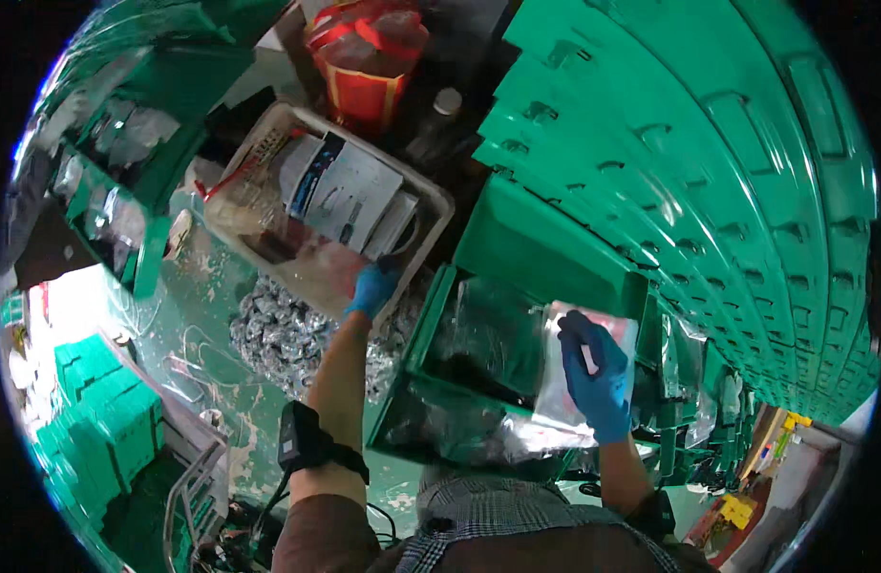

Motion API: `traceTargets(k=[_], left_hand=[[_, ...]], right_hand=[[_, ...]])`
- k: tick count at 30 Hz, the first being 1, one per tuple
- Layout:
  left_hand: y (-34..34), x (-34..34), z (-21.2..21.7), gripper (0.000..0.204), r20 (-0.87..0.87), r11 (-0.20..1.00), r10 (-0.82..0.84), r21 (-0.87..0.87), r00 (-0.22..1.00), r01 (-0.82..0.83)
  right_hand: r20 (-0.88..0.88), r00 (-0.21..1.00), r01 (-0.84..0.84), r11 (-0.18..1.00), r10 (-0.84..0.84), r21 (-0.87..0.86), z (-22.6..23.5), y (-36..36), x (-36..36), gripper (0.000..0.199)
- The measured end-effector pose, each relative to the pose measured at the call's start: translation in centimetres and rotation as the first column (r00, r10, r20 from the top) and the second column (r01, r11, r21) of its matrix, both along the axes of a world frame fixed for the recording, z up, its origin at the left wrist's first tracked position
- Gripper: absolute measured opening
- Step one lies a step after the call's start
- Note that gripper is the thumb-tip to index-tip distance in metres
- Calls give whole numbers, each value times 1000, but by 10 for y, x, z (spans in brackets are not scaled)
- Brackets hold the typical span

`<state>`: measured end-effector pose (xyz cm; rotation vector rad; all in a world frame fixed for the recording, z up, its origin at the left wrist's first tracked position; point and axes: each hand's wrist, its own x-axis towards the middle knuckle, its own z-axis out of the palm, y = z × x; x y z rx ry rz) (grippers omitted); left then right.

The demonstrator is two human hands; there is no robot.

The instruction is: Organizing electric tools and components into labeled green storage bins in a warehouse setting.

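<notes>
Both my hands wear blue gloves. My left hand [371,288] reaches over the near side of a whitish plastic tub [438,196], beside the printed papers [350,196] in it. Its fingertips are in shadow, so I cannot tell whether they grip anything. At the right, my right hand [598,377] is closed, its fingers and thumb curled on a flat plastic packet [560,377] with pale, pinkish contents. The packet is over an open green case [517,229]. Clear plastic bags [483,325] lie in that case, left of the packet.
Stacked green cases [669,143] rise at the right. Under the tub, a heap of small dark bagged pieces [283,329] lies on the worn green table [206,272]. Behind stand a red bucket [364,91] and a clear bottle [440,119]. A green bin [125,210] with bags is at left.
</notes>
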<state>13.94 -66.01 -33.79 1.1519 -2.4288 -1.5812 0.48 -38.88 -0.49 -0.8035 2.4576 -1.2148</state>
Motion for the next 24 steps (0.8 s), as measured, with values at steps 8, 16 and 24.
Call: traceTargets(k=[8, 16, 24], left_hand=[[-31, -113, -152, 34, -147, 812, -376, -528, 915, 249], [5, -203, -276, 33, 279, 484, -549, -663, 788, 571], [-4, -239, -226, 32, 103, 684, -556, -507, 825, 524]], right_hand=[[217, 956, 206, 979, -198, -15, -3, -24, -15, 25], [274, 889, 337, 929, -367, 150, -9, -29, -25, 21], [240, 926, 227, 938, -292, 264, -30, -12, -19, 27]])
